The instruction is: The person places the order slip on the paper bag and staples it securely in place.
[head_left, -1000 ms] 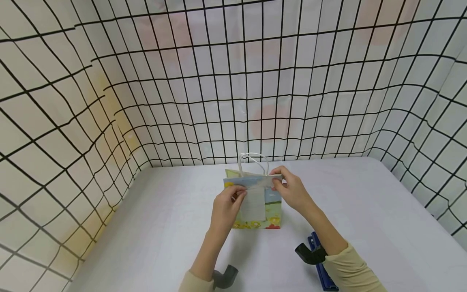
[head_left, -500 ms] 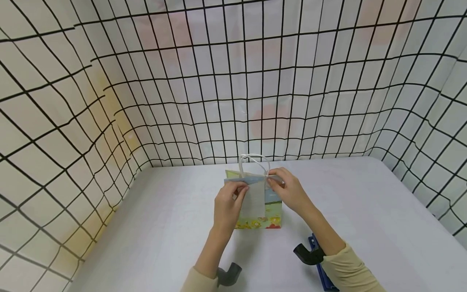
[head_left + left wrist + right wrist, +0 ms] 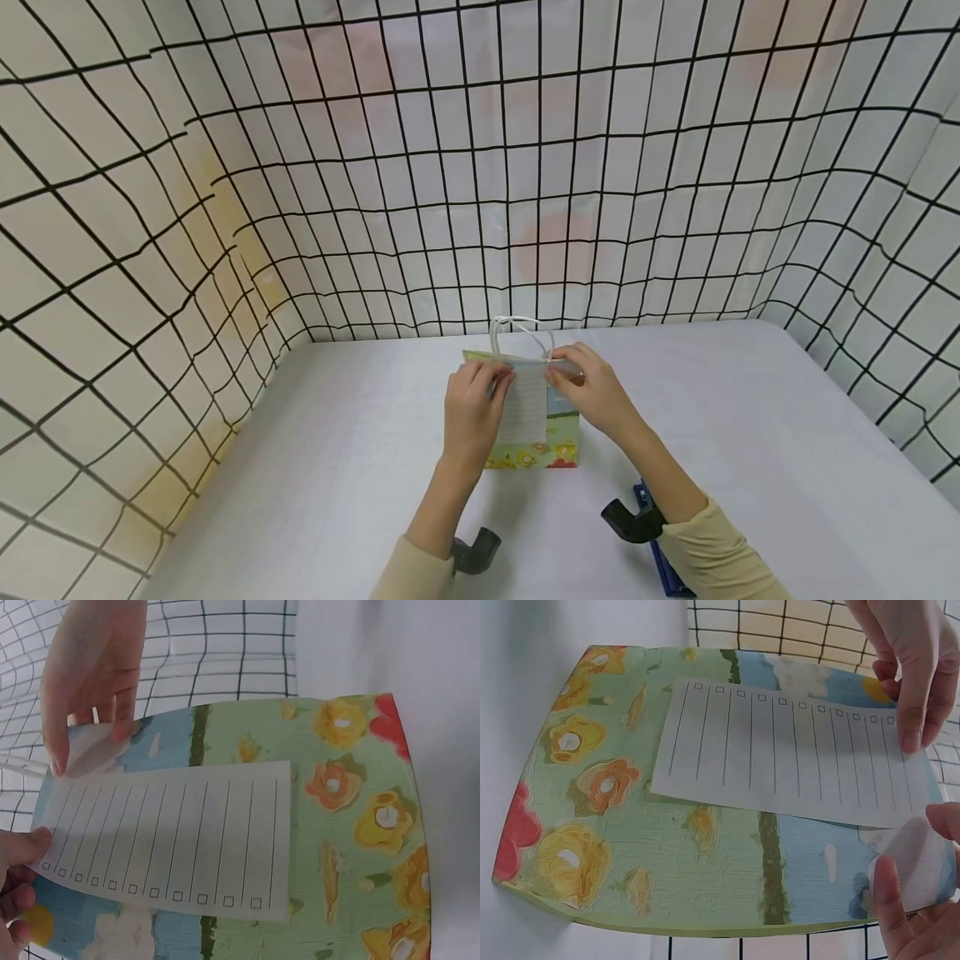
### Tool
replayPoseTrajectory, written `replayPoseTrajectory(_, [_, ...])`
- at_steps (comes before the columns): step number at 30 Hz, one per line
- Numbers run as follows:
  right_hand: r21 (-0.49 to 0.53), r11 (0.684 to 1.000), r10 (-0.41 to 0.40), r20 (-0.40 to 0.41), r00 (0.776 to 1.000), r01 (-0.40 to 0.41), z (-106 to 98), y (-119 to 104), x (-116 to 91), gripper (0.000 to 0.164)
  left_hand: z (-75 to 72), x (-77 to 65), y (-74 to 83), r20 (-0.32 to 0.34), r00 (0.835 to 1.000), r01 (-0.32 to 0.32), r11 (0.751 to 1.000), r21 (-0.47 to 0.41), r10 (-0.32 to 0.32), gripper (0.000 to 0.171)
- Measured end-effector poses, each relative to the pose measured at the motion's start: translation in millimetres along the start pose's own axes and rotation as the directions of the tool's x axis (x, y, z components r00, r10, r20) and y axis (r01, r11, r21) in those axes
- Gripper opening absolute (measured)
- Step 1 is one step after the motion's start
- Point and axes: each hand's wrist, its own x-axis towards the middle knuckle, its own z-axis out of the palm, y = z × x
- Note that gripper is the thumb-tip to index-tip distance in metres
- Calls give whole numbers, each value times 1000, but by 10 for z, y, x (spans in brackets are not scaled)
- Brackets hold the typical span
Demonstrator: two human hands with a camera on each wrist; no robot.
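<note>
A small paper gift bag (image 3: 562,429) with printed flowers and sky stands upright, white handles (image 3: 517,318) on top. Against its front lies a white lined checklist sheet (image 3: 172,840), its row of small boxes on the left side in the head view. My left hand (image 3: 472,408) pinches the sheet's upper left corner at the bag's top edge; its thumb shows on the paper in the left wrist view. My right hand (image 3: 596,387) grips the bag's upper right rim, beside the sheet. In the right wrist view, the right fingers (image 3: 889,900) rest by the printed cloud.
A long dark-blue object (image 3: 667,571), perhaps a stapler, lies partly hidden under the right forearm. Black curved mounts (image 3: 630,521) sit at both wrists. The white table (image 3: 337,467) is walled by a black grid (image 3: 480,200) at the back and sides.
My left hand has moved up and slightly right, raising the sheet along the bag's front to near the top edge. The right hand has shifted slightly left along the rim.
</note>
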Motion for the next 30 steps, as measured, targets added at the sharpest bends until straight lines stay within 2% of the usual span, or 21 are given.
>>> replayPoseTrajectory(10, [5,1000,-5,-21,1000,5,5,-4,17,24,68,15,-27,-63,997,-44,997,61,48,16])
replayPoseTrajectory(16, [11,1000,-6,-20,1000,6,0,-11,18,23,83,15,-63,-111,993,-37,998,58,43,20])
replayPoseTrajectory(23, [22,1000,3,-11,1000,-3,-2,-17,12,23,84,-16,-100,-154,988,15,1000,7,-13,23])
replayPoseTrajectory(27, [22,1000,11,-7,1000,-11,-14,-28,7,24,81,-21,-126,-146,988,56,998,-10,-56,30])
replayPoseTrajectory(30, [18,1000,18,-7,1000,-18,-21,-30,7,24,79,-12,-159,-122,987,101,995,-26,-104,41])
